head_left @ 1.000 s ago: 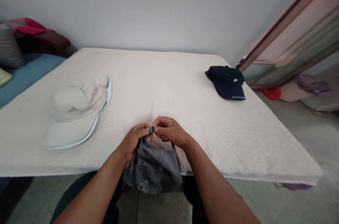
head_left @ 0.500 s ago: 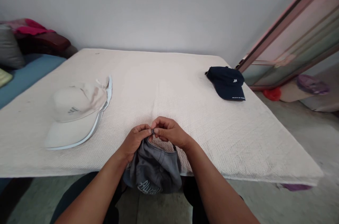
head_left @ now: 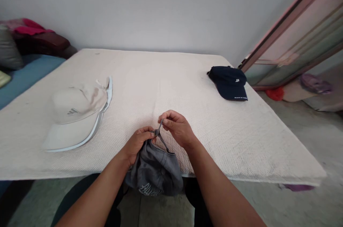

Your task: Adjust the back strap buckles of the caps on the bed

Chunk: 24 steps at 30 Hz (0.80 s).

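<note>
A grey cap (head_left: 159,168) with light lettering hangs at the table's near edge, its back opening turned up toward me. My left hand (head_left: 138,143) pinches the cap by the small buckle (head_left: 156,132) on its rear strap. Between the thumb and fingers of my right hand (head_left: 177,127) is the strap's free end (head_left: 160,125), drawn up out of the buckle. Below the buckle, the rest of the strap runs down to the cap's right side. Part of the cap lies hidden behind my left hand and wrist.
On the left of the white-covered table (head_left: 139,77) lies a cream cap (head_left: 76,112) with a pale blue brim edge. A navy cap (head_left: 229,82) rests at the back right. Behind the table is a wall (head_left: 160,9); a blue seat (head_left: 40,71) adjoins it on the left.
My right hand has moved up and slightly right, pulling the strap end away from the buckle. The buckle and strap now show between my hands. My left hand keeps its place.
</note>
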Tool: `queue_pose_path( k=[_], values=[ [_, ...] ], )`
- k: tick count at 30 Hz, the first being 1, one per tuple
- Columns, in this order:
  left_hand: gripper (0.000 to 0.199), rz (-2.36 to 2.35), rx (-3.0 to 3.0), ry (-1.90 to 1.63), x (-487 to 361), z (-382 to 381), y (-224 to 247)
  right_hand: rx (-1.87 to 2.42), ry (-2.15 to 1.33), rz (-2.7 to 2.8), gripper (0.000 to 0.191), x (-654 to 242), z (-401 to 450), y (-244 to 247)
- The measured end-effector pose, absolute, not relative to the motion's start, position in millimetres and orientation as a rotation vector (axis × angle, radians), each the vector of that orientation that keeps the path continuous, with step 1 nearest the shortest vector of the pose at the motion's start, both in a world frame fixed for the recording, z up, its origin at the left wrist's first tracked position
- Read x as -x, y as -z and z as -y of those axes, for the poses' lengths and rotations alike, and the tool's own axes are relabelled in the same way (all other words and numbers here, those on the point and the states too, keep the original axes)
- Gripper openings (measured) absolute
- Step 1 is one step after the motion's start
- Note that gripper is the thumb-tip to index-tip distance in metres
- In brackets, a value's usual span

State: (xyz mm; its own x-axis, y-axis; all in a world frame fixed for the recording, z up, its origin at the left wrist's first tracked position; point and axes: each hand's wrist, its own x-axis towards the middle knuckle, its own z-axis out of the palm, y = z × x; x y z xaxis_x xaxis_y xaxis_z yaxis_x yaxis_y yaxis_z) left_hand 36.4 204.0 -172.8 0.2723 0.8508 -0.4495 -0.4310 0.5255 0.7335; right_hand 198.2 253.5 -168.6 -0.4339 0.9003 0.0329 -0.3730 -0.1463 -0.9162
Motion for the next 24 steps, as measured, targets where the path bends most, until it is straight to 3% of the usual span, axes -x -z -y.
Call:
queue_pose_path(
  k=[7,24],
  values=[
    [0.008,-0.92,-0.524,-0.941,-32.9,-203.1,171.3,0.669,-1.98,1.087,0.02,-203.3,-252.6,165.5],
    [0.005,-0.767,-0.545,-0.891,-32.5,-201.5,162.6,0.564,-1.896,0.868,0.019,-198.5,-252.3,161.3]
  ],
)
